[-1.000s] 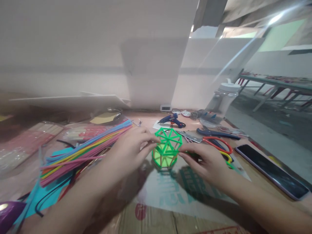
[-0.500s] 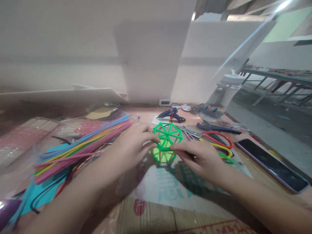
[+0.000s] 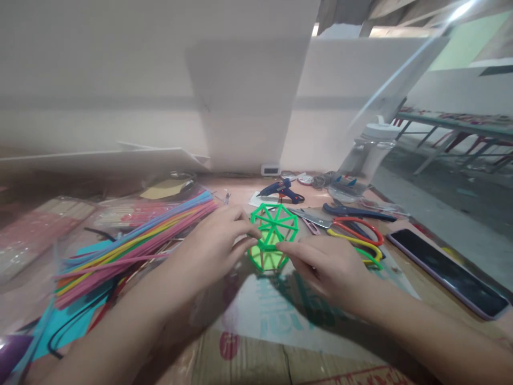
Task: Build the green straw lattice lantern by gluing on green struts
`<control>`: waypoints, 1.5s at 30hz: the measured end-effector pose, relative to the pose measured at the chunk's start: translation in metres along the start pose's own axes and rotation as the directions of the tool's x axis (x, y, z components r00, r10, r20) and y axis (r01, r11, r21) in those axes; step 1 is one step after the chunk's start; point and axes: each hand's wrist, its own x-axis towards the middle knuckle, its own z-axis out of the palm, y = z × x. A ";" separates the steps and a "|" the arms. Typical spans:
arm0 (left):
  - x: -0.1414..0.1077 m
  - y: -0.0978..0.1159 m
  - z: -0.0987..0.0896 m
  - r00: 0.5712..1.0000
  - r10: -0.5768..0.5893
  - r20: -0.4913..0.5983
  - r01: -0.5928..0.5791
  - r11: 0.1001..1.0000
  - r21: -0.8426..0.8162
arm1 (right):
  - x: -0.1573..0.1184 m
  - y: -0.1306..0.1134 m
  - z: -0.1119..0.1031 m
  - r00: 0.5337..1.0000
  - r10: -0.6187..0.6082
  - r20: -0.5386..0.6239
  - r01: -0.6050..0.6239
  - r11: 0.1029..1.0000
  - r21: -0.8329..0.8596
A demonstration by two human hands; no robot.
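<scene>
A small green wheel-like frame point(image 3: 276, 220) with spokes stands over a light green base, joined by thin brown sticks, on a translucent sheet point(image 3: 256, 315). My left hand point(image 3: 224, 235) pinches its left front edge between thumb and fingers. At its right front edge, the index fingertip of my right hand point(image 3: 324, 262) touches the green rim, the other fingers curled beneath. Whether the right thumb also grips the rim is hard to see.
Behind are a blue glue gun point(image 3: 280, 190) and a clear bottle point(image 3: 360, 160). To the right lie scissors point(image 3: 356, 227), blue-handled pliers point(image 3: 356, 212) and a phone point(image 3: 449, 272). Coloured pipe cleaners point(image 3: 136, 240) lie left, near packs of sticks point(image 3: 44, 230).
The index finger of my right hand has straightened a little along the rim, and the hand has shifted slightly left. My left hand keeps its pinch on the frame.
</scene>
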 end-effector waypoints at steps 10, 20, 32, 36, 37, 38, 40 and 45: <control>-0.001 -0.003 0.001 1.000 0.005 -0.003 -0.005 1.000 0.027 | -0.003 0.000 0.000 0.998 -0.068 -0.001 0.068 0.991 -0.114; 0.000 -0.002 0.000 1.000 0.002 0.015 -0.003 0.999 0.033 | 0.008 -0.002 -0.010 0.997 -0.039 0.060 0.046 0.991 -0.124; 0.001 0.009 -0.004 0.997 0.076 0.031 -0.073 0.994 -0.075 | 0.006 0.005 -0.008 0.991 0.047 0.124 -0.049 0.999 0.014; 0.000 0.009 -0.004 0.997 0.062 0.039 -0.060 0.997 -0.055 | 0.008 0.004 -0.009 0.989 0.089 0.118 -0.096 0.994 0.059; 0.000 0.009 -0.005 0.997 0.062 0.042 -0.060 0.997 -0.053 | 0.009 0.004 -0.009 0.989 0.103 0.109 -0.110 0.992 0.061; 0.000 0.009 -0.005 0.997 0.064 0.045 -0.061 0.997 -0.052 | 0.009 0.003 -0.010 0.988 0.114 0.100 -0.120 0.991 0.058; 0.000 0.009 -0.005 0.996 0.068 0.051 -0.066 0.997 -0.050 | 0.010 0.004 -0.009 0.989 0.116 0.089 -0.121 0.991 0.049; 0.000 0.008 -0.004 0.997 0.068 0.040 -0.067 0.997 -0.033 | 0.009 0.005 -0.008 0.991 0.086 0.098 -0.089 0.996 0.024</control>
